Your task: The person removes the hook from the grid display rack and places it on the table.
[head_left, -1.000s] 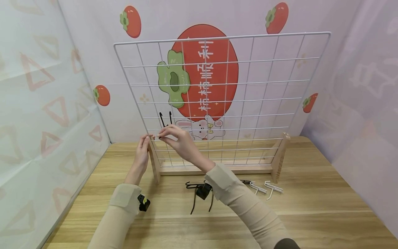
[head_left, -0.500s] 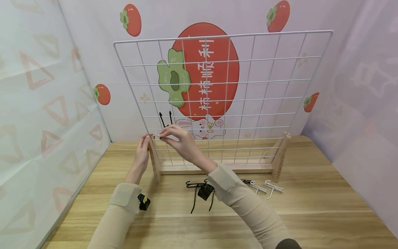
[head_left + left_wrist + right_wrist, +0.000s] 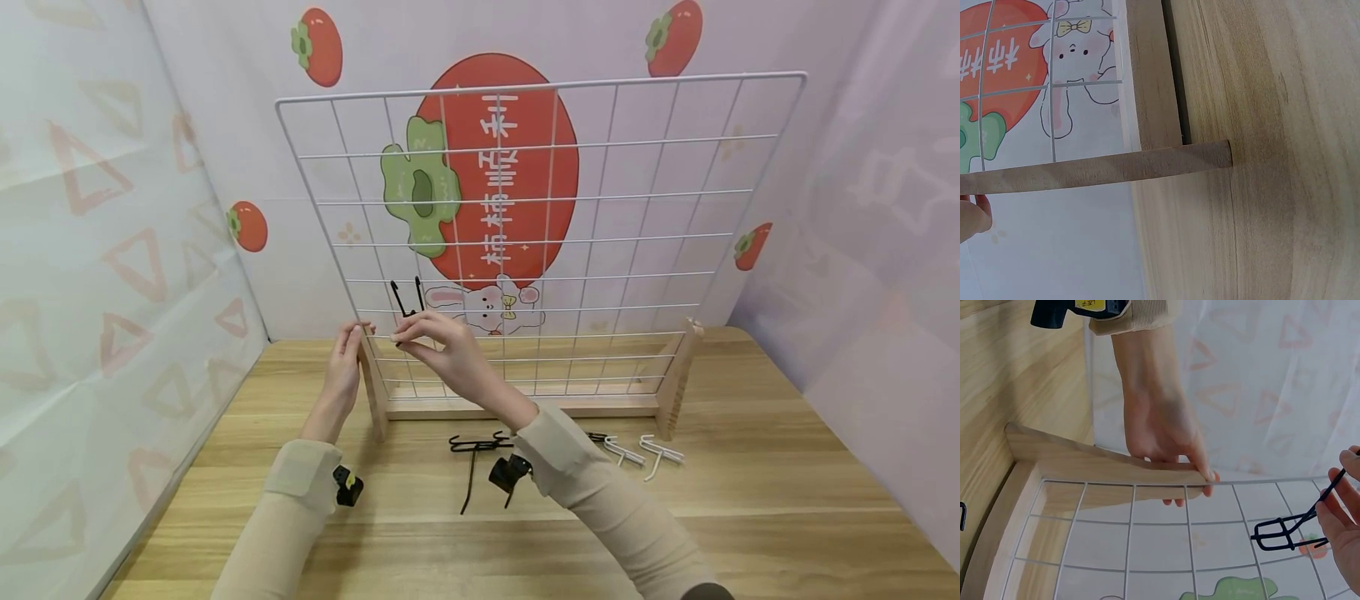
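In the head view my right hand pinches a black wire hook between thumb and fingers. Two prongs of that hook point up, close to the lower left of a white wire grid. The right wrist view has the hook's looped frame near the grid wires; whether they touch, I cannot tell. My left hand grips the left upright of the wooden stand that bears the grid. In the left wrist view only some fingertips show beside this upright.
On the wooden table, in front of the stand, lie black hooks, one partly hidden by the right wrist's camera. Two white hooks are farther right. A printed cloth backdrop stands behind the grid.
My right hand and the black hook have moved slightly right and down. The left hand keeps its hold on the upright.
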`<control>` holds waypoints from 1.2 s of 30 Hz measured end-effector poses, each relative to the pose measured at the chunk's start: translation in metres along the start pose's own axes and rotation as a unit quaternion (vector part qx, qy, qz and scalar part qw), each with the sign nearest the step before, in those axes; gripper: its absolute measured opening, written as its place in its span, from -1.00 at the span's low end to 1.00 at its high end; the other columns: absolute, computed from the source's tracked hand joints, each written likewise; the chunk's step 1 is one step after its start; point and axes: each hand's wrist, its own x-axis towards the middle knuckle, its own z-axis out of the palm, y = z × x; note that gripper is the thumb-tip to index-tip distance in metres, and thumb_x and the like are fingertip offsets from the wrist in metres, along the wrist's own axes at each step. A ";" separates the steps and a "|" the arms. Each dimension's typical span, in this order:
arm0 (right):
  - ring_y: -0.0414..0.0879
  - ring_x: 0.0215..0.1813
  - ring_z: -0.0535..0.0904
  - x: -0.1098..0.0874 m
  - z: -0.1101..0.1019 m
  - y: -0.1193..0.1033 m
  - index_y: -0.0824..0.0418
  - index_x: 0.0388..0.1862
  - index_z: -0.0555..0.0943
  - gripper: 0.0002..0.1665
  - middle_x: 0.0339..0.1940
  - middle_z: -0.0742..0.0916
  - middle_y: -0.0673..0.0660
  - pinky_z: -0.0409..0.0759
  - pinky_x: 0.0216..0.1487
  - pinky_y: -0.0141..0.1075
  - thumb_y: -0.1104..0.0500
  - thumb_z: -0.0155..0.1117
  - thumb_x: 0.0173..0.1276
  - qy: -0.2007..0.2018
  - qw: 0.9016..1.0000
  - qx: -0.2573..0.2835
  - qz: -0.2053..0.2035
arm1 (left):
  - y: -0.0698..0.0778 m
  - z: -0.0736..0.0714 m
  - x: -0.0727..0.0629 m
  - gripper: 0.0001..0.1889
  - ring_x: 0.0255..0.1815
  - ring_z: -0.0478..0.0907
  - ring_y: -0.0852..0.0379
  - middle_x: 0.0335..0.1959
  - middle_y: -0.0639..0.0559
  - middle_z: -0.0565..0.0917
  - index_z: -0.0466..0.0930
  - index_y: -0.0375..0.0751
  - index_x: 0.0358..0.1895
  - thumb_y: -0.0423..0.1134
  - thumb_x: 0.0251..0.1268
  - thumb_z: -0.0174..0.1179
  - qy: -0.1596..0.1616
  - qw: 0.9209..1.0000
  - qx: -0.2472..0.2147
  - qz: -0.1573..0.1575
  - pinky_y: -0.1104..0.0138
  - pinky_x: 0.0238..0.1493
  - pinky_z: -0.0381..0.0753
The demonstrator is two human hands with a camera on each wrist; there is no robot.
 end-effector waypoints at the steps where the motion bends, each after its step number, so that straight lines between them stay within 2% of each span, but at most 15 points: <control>1: -0.08 -0.14 0.53 -0.001 0.000 -0.001 0.34 -0.34 0.60 -0.88 -0.29 0.64 0.18 0.44 -0.04 -0.43 0.43 0.22 0.10 -0.001 1.000 -0.001 -0.001 | 0.000 0.000 0.000 -0.84 -0.06 0.30 0.24 -0.15 0.07 0.42 0.35 0.03 -0.14 -0.09 0.39 -0.21 0.001 1.000 -0.002 0.000 0.42 -0.04 0.20; 10: -0.05 -0.09 0.51 -0.010 -0.003 -0.005 0.35 -0.36 0.60 -0.88 -0.26 0.64 0.18 0.41 0.00 -0.40 0.44 0.24 0.08 -0.009 1.000 -0.005 -0.007 | 0.001 -0.001 0.000 -0.85 -0.04 0.29 0.21 -0.07 -0.11 0.36 0.35 0.08 -0.17 -0.09 0.40 -0.22 -0.001 1.000 0.000 0.001 0.41 -0.02 0.18; 14: -0.03 -0.07 0.51 -0.015 -0.005 -0.006 0.36 -0.35 0.60 -0.88 -0.25 0.64 0.20 0.41 0.01 -0.39 0.45 0.23 0.08 -0.011 1.000 -0.003 -0.003 | 0.001 -0.001 -0.001 -0.86 0.00 0.26 0.16 -0.11 0.01 0.39 0.35 0.10 -0.18 -0.09 0.40 -0.22 -0.002 1.000 0.003 0.001 0.41 0.00 0.17; 18: -0.01 -0.09 0.52 -0.022 -0.006 -0.005 0.38 -0.35 0.60 -0.87 -0.26 0.63 0.22 0.44 -0.03 -0.40 0.46 0.23 0.06 -0.012 1.000 0.001 -0.008 | 0.001 -0.001 -0.001 -0.86 0.00 0.26 0.18 -0.17 0.11 0.41 0.35 0.08 -0.18 -0.10 0.39 -0.21 -0.001 1.000 -0.001 0.004 0.42 0.02 0.16; 22: -0.02 -0.12 0.53 -0.030 -0.009 -0.005 0.37 -0.36 0.60 -0.86 -0.27 0.63 0.23 0.46 -0.05 -0.38 0.47 0.24 0.05 -0.013 1.000 -0.001 -0.015 | 0.002 -0.001 -0.001 -0.85 0.01 0.25 0.19 -0.16 0.12 0.40 0.34 0.04 -0.16 -0.13 0.41 -0.25 -0.003 1.000 0.001 -0.003 0.41 0.04 0.14; 26: -0.03 -0.12 0.54 -0.041 -0.014 -0.005 0.36 -0.35 0.61 -0.85 -0.26 0.64 0.20 0.46 -0.05 -0.37 0.47 0.24 0.05 -0.019 1.000 -0.009 0.001 | 0.003 -0.001 -0.001 -0.84 0.03 0.24 0.18 -0.11 0.08 0.39 0.33 0.06 -0.15 -0.12 0.41 -0.26 -0.008 1.000 0.009 -0.013 0.39 0.04 0.14; 32: -0.02 -0.13 0.54 -0.058 -0.021 -0.003 0.37 -0.34 0.60 -0.84 -0.25 0.63 0.20 0.48 -0.07 -0.35 0.48 0.23 0.05 -0.030 0.999 -0.008 0.010 | 0.002 0.000 -0.001 -0.85 0.04 0.26 0.19 -0.13 0.15 0.41 0.33 0.09 -0.15 -0.07 0.39 -0.23 -0.010 1.000 0.017 -0.007 0.39 0.06 0.15; 36: -0.05 -0.13 0.54 -0.067 -0.025 -0.002 0.34 -0.33 0.61 -0.84 -0.25 0.63 0.17 0.49 -0.09 -0.35 0.45 0.24 0.07 -0.035 0.999 -0.022 0.027 | 0.002 0.000 -0.001 -0.83 0.04 0.26 0.20 -0.12 0.13 0.39 0.33 0.04 -0.13 -0.07 0.39 -0.24 -0.006 1.000 0.014 -0.007 0.39 0.08 0.14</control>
